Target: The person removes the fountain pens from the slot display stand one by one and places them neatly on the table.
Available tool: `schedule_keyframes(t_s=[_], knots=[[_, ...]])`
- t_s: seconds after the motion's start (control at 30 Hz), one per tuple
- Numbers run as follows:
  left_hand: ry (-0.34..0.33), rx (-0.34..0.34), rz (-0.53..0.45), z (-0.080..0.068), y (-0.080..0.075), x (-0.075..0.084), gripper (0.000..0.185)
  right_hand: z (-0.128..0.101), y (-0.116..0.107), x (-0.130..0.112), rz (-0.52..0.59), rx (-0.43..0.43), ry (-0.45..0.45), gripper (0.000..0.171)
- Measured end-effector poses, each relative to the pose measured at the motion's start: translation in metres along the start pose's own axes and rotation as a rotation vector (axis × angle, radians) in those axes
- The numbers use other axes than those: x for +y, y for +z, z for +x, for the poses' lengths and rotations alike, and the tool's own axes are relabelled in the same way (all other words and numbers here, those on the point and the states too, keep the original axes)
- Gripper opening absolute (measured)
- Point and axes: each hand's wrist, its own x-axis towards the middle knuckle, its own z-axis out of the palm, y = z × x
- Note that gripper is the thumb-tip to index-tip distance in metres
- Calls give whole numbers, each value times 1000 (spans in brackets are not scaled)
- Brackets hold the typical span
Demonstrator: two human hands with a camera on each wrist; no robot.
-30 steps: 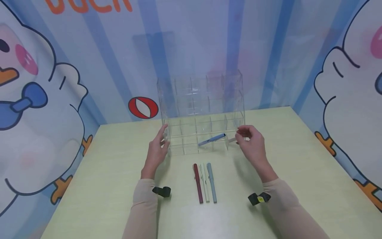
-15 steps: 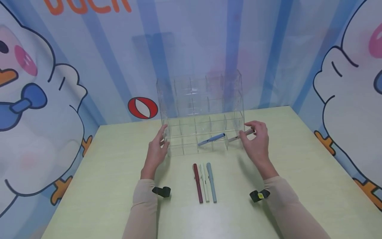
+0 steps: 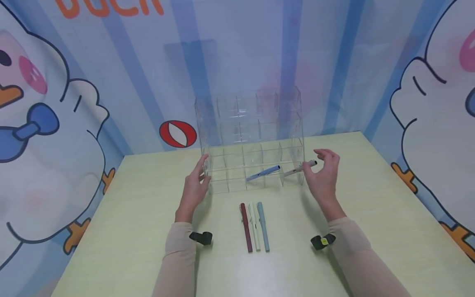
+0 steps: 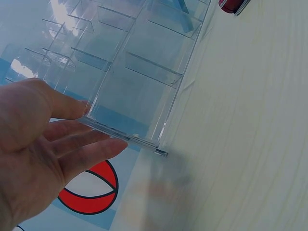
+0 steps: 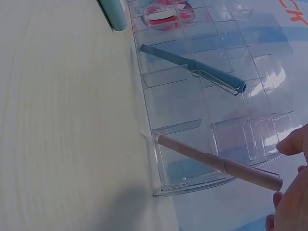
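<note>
A clear acrylic organizer (image 3: 252, 123) with several compartments stands at the table's far middle. My left hand (image 3: 200, 175) rests with straight fingers (image 4: 86, 144) against its left wall (image 4: 139, 82). A pinkish-beige pen (image 3: 297, 170) leans in the front right compartment, its cap end sticking out to the right (image 5: 211, 161). My right hand (image 3: 320, 167) hovers beside that cap end with fingers (image 5: 293, 142) spread, not gripping the pen. A blue pen (image 3: 263, 173) lies slanted in a front compartment further left (image 5: 192, 65).
Three pens lie side by side on the pale green table (image 3: 130, 214) in front of the organizer: dark red (image 3: 245, 227), whitish (image 3: 254, 227), grey-blue (image 3: 262, 227). Cartoon-printed walls enclose the table behind and on both sides.
My right hand slid right along the pinkish pen to its cap end, then let go and spread its fingers. The pen stays leaning in the front right compartment. The left hand has not moved.
</note>
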Motion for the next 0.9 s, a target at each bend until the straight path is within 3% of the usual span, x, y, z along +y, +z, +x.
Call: schedule_keyframes(t_s=[0.33, 0.9], knots=[[-7, 2, -2, -2, 1, 0, 75, -5, 3, 12, 6, -72, 51, 46], [-11, -7, 6, 1, 0, -2, 73, -3, 3, 18, -17, -67, 146, 37]])
